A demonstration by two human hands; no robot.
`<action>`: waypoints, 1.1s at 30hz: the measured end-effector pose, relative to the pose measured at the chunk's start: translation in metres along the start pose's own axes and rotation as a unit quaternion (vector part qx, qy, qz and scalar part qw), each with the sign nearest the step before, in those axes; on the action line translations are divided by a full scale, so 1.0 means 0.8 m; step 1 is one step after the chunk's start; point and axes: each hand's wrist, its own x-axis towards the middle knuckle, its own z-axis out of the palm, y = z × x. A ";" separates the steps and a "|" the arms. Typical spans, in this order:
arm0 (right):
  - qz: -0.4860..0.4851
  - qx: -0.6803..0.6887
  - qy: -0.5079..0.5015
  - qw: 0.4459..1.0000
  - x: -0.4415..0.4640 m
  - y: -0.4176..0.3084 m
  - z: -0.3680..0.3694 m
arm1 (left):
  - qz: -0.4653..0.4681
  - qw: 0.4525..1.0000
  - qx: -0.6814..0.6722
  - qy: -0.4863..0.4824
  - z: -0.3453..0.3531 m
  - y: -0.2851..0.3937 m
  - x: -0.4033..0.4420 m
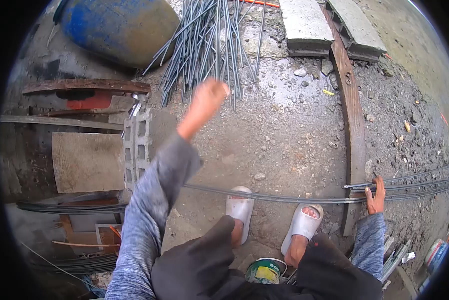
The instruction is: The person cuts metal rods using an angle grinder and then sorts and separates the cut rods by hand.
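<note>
My left hand (208,97) is raised in front of a pile of cut steel rods (204,45). Motion smears its fingers, so their grip and anything in them cannot be made out. Low on the right, my right hand (376,196) is closed around long steel rods (409,189) where they cross a wooden plank (353,125). Some rod ends stick out just left of that hand. Other rods (284,198) run on leftward in front of my white sandals (304,222).
A blue, dirt-covered drum (119,30) lies at the upper left. Hollow concrete blocks (307,22) rest at the top right, and another block (137,140) stands left. Between my legs is a green-rimmed bucket (265,272). Wet gravel (274,135) covers the ground.
</note>
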 end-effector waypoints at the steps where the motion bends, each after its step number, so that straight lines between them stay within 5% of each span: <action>1: 0.002 -0.005 -0.001 1.000 0.000 0.001 -0.001 | 0.056 0.996 0.002 -0.073 0.042 -0.021 -0.055; 3: 0.007 -0.013 -0.006 1.000 -0.004 -0.006 -0.007 | 0.084 0.963 0.044 -0.251 0.101 -0.024 -0.171; 4: 0.002 0.003 -0.005 1.000 -0.003 -0.007 -0.005 | 0.016 0.945 0.051 -0.322 0.121 -0.020 -0.224; 10: 0.000 -0.029 0.069 0.997 -0.018 -0.040 -0.007 | -0.081 0.958 -0.004 -0.275 0.174 -0.055 -0.331; 11: -0.034 -0.047 0.091 0.994 -0.027 -0.037 -0.004 | -0.016 0.970 -0.039 -0.241 0.176 -0.072 -0.330; 19: -0.010 -0.067 0.013 0.998 -0.050 -0.061 -0.008 | -0.197 0.873 -0.184 -0.405 0.183 -0.103 -0.282; 25: -0.039 -0.094 0.003 0.995 -0.042 -0.061 -0.008 | -0.131 0.932 -0.141 -0.308 0.176 -0.077 -0.298; 31: -0.036 -0.108 0.007 0.993 -0.033 -0.057 -0.006 | 0.141 0.955 0.022 -0.260 0.150 -0.045 -0.294; 33: -0.028 -0.100 -0.003 0.995 -0.030 -0.055 -0.006 | 0.094 0.950 0.019 -0.298 0.150 -0.047 -0.296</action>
